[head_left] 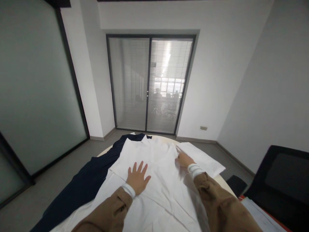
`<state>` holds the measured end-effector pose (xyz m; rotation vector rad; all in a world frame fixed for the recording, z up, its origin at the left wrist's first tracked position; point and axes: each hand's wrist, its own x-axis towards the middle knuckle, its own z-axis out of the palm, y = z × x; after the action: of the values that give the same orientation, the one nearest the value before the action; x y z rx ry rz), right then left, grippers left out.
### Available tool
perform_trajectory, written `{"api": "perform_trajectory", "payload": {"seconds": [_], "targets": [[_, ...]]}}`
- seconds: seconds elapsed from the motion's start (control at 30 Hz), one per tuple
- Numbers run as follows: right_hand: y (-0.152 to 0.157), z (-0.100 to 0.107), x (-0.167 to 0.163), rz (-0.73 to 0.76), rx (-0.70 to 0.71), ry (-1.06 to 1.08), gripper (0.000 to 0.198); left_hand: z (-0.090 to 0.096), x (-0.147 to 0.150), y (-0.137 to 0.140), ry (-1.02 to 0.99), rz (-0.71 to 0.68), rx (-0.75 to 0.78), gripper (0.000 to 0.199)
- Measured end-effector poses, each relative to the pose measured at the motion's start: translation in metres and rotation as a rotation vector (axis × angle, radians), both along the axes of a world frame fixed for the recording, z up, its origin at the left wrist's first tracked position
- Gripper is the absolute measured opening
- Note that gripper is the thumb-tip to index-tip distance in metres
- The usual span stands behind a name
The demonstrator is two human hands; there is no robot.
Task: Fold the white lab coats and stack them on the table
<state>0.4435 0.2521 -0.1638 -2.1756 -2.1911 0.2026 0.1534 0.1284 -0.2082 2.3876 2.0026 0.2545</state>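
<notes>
A white shirt (156, 167) lies spread over a round table (230, 187), its collar end at the far side and some creases across its front. My left hand (137, 177) rests flat on the shirt's left half, fingers spread, holding nothing. At the shirt's right shoulder is my right hand (185, 159), its fingers bent and closed on the fabric beside the sleeve (201, 156). That sleeve reaches out to the right, past the table's edge. Partly under the shirt on the left, a dark navy garment (84, 180) drapes along the table's side.
A black mesh-backed chair (280, 180) stands at the right. Papers (258, 212) with a red edge lie near it at the lower right. Beyond the table are glass doors with blinds (147, 83), and frosted glass panels (36, 80) line the left.
</notes>
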Motion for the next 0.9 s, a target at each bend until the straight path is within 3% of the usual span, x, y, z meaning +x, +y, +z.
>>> {"api": "perform_trajectory", "payload": {"seconds": [0.1,0.23,0.3,0.4,0.57,0.9], "targets": [[-0.003,-0.009,-0.001,0.008,0.039,0.037,0.031,0.017,-0.019,0.006,0.026,0.096,0.034,0.059],[-0.007,-0.015,0.004,0.005,0.089,0.098,0.040,0.035,-0.069,0.028,0.034,0.266,0.274,0.050],[-0.010,-0.015,0.008,0.010,0.090,0.130,0.039,0.040,-0.096,0.040,-0.071,0.356,0.234,0.050],[-0.013,-0.015,0.015,-0.005,0.046,0.163,0.030,0.044,-0.124,0.054,-0.190,0.376,0.115,0.042],[-0.013,-0.015,0.023,-0.017,-0.016,0.183,0.020,0.047,-0.133,0.059,-0.215,0.379,0.068,0.030],[-0.030,-0.017,0.004,0.070,0.003,0.202,0.014,0.054,-0.158,0.055,-0.238,0.560,0.095,0.041]]}}
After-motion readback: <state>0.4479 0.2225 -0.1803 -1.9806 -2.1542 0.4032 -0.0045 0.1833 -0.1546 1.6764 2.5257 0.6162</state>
